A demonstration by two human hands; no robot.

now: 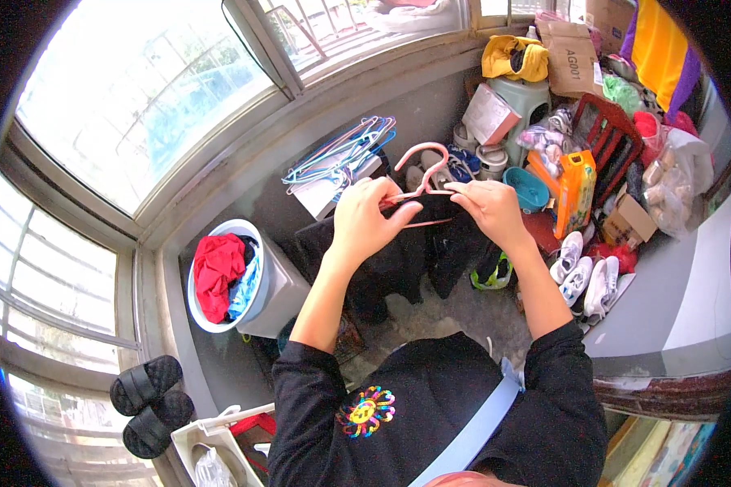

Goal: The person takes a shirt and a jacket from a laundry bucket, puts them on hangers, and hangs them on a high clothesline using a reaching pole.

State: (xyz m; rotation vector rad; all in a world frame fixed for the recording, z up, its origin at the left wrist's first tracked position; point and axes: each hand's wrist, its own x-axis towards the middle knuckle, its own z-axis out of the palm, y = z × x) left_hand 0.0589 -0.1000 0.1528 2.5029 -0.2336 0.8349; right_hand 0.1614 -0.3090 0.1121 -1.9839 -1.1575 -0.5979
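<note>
A pink coat hanger (441,161) is held up in front of me, its hook curving upward and to the left. My left hand (368,216) pinches the hanger's left shoulder close to the neck. On the other side, my right hand (493,210) has thumb and fingers on the right shoulder. A black garment (390,262) hangs below the hanger between my hands. The hanger's lower bar shows against the dark cloth. My fingers hide where the cloth meets the hanger's shoulders.
Several hangers (347,152) lie piled on a white box (317,198) beyond my left hand. A blue-rimmed basin (195,304) holds red and blue clothes. Black slippers (146,405) rest by the window. White shoes (575,280), a turquoise basin (527,189) and a red chair (609,140) crowd the right.
</note>
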